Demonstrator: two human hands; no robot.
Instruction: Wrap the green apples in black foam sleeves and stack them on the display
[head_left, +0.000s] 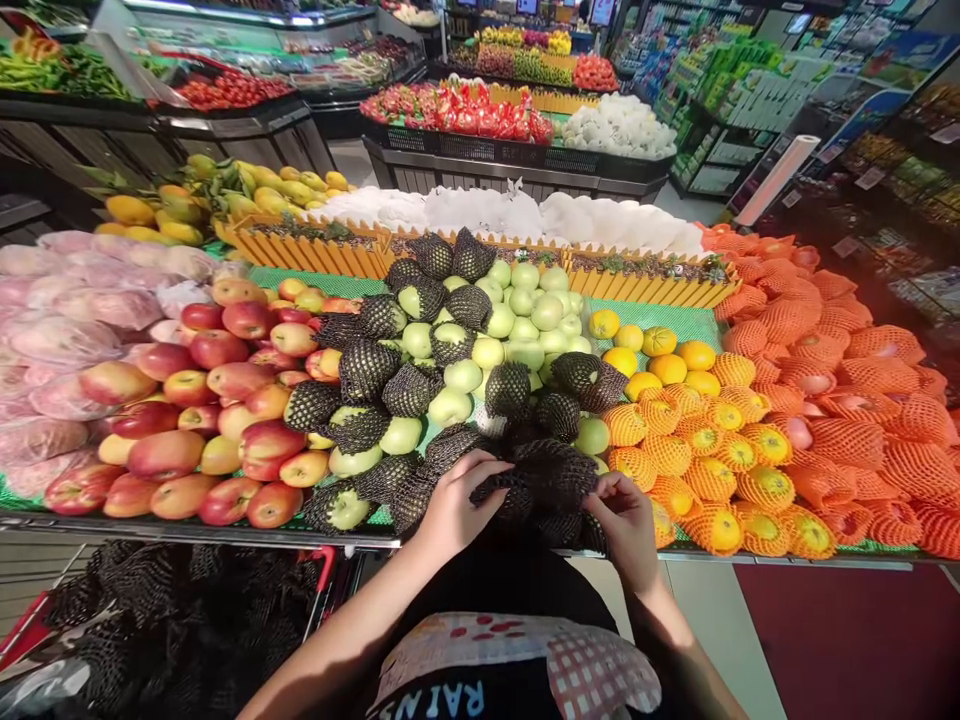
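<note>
1. The view comes from a camera worn on the person's head, facing forward and down, past the shirt at the bottom edge.
2. Near the lens, the left hand and right hand show below the middle, seen from above.
3. The desk spans the full width, viewed from over its near edge.
4. Shelves at the upper right are well apart from the lens, in the background.

You are standing in a supermarket's produce section: green apples, red apples and orange-netted fruit are filling the display before you, while shelves of packaged goods are rising beyond.
</note>
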